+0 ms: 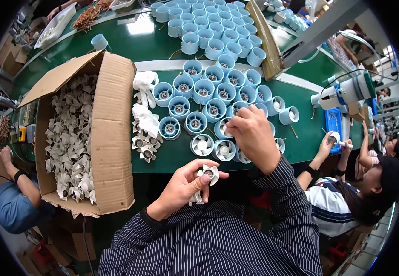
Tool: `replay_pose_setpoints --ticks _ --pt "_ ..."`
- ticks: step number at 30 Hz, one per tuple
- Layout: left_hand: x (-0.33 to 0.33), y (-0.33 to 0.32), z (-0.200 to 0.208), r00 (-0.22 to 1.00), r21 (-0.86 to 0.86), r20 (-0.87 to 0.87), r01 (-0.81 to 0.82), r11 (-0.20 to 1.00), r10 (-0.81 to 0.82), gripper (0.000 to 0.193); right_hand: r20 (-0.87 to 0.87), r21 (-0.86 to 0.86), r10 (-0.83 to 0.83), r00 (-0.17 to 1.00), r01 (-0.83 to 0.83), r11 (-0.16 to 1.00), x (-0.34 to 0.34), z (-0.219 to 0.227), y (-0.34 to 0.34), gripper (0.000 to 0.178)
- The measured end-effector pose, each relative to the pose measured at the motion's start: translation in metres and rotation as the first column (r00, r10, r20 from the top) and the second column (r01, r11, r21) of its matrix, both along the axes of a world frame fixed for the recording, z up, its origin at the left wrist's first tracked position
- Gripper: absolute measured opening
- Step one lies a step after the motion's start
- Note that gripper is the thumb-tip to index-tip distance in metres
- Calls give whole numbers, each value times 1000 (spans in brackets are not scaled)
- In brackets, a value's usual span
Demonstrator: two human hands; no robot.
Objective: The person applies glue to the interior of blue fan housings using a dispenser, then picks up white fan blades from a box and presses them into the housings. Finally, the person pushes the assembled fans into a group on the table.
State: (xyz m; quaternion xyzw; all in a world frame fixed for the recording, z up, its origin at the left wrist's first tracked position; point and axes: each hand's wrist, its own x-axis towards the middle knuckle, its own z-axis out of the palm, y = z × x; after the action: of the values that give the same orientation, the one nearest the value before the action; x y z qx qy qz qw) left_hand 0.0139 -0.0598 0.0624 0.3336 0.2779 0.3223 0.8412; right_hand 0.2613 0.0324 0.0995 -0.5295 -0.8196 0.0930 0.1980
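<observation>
My left hand point(181, 186) is closed around a couple of small white fan wheels point(212, 175), held just off the table's near edge. One shows its dark hub ring between thumb and fingers. Over the nearer rows of light-blue cylindrical housings point(179, 106), my right hand point(257, 138) pinches a white fan wheel point(224, 129) at the mouth of one housing. Its fingertips partly hide that wheel. Several nearby housings, such as one blue housing with a fan wheel inside point(202, 145), show white blades. Others show bare motors with metal centres.
A cardboard box point(113, 138) full of white fan wheels stands at left. Loose fan wheels point(147, 148) and crumpled white gloves point(145, 120) lie beside it. More housings fill the far green table point(130, 43). At right, a co-worker's hands point(328, 147) hold a round part near a blue tray point(332, 122).
</observation>
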Motion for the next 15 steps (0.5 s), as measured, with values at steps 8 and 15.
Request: replay_pose_setpoints --ticks 8,15 --pt "19 1 4 998 -28 -3 -70 997 70 66 -384 -45 200 902 -235 971 11 33 -33 19" --pt "38 5 10 990 -201 112 -64 978 88 65 -261 84 328 908 -317 945 17 35 -54 19"
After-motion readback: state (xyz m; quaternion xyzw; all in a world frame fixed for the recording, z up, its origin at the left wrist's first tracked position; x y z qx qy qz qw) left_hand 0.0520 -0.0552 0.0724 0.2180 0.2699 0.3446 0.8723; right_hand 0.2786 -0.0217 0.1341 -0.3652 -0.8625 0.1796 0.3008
